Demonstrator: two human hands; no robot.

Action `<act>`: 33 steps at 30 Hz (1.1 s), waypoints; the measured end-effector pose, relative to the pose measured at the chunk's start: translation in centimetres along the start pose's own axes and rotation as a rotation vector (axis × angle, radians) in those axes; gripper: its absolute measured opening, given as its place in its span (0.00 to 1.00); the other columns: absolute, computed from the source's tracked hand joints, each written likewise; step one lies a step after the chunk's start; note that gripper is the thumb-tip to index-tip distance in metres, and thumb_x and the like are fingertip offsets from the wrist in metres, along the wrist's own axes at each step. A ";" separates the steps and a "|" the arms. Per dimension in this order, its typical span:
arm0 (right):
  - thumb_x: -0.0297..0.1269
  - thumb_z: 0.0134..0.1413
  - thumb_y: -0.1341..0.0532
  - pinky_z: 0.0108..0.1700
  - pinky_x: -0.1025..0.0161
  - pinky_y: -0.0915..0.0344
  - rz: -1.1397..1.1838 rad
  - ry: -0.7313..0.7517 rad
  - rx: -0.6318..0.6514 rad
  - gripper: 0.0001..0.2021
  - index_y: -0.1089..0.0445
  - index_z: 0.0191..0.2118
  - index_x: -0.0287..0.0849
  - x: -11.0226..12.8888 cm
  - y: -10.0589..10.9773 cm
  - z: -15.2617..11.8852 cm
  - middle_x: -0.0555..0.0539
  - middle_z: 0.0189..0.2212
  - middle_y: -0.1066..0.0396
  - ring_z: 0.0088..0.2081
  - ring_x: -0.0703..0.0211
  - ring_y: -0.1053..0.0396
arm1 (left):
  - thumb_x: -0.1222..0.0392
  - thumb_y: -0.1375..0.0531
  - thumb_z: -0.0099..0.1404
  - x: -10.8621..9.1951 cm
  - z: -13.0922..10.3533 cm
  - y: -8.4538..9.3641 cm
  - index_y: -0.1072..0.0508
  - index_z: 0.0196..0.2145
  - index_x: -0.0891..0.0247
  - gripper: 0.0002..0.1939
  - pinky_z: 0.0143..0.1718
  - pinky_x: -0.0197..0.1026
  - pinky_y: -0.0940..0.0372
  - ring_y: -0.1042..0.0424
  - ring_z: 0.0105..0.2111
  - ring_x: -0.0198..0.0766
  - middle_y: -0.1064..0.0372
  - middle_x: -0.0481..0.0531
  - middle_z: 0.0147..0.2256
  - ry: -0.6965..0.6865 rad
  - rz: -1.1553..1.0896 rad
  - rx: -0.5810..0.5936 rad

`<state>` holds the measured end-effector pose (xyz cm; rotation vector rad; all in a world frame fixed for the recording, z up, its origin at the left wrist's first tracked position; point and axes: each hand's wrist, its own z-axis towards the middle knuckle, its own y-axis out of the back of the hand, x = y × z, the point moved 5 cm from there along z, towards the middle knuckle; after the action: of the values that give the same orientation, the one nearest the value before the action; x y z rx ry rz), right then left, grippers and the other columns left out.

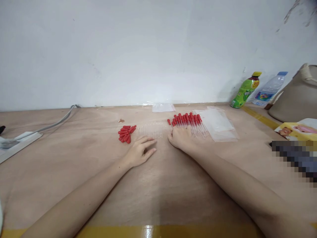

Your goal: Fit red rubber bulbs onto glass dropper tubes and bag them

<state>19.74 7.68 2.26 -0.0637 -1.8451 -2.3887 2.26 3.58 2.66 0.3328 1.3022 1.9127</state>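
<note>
The left hand [140, 151] rests low over the table [158, 188], fingers loosely spread and thumb apart from them, gripping nothing; its fingertips lie just on the near side of a row of clear tubes [156, 130]. Beside that row, to the left, the loose red bulbs [124, 134] lie in a heap. The right hand [181, 136] is curled at the near left end of the droppers [191, 118], tubes topped with red bulbs, which lie side by side with the bulbs toward the wall [148, 53]. One dropper [168, 121] stands a little apart at the left of that group, its lower end hidden by the right hand; the fingers are turned away, so I cannot tell whether they pinch it. Flat clear bags [219, 124] lie just right of the droppers. Farther right, near the wall, are a green bottle [245, 92] and a clear bottle [269, 89], both leaning in this view.
</note>
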 end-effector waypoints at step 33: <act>0.31 0.56 0.48 0.48 0.53 0.36 0.599 0.714 -0.217 0.10 0.29 0.35 0.42 -3.2 1.1 -6.6 0.43 0.39 0.30 0.47 0.56 0.36 | 0.56 0.45 0.60 -2.1 0.0 -0.4 0.29 0.44 0.63 0.15 0.44 0.47 0.37 0.34 0.42 0.43 0.33 0.56 0.41 0.063 -0.083 -0.066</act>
<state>23.32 1.30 1.28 0.1710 -1.0499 -1.8327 3.88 2.11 2.72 0.1841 1.2704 1.9047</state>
